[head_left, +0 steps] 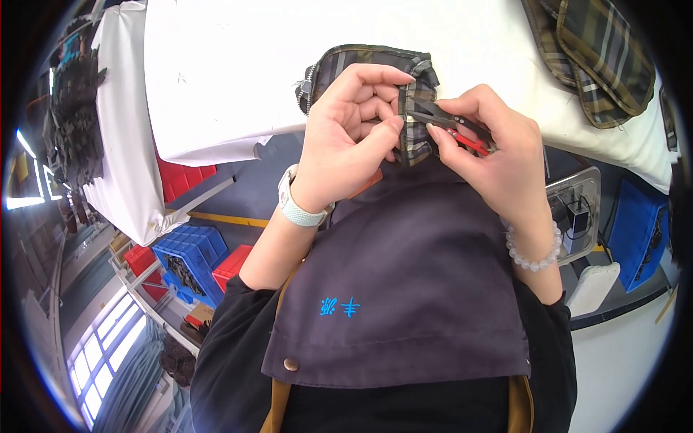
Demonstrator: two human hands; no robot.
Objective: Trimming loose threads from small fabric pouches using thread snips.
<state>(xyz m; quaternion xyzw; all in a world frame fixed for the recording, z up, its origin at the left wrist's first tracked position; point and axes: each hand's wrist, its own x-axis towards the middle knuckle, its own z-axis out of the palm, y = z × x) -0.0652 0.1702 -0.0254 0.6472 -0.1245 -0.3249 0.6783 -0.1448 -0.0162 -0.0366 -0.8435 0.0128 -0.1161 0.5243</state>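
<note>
In the head view, my curled left hand [354, 137] pinches a plaid pouch [418, 92] over the near edge of the white table [238, 79]. My right hand [505, 144] closes around black-and-red snips [449, 119] at that same edge; plaid pieces [606, 58] lie on the table's right side.

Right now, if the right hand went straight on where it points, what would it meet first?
Probably the dark plaid fabric piece: the black-and-red snips in the right hand point at it, though whether they touch is unclear.
</note>
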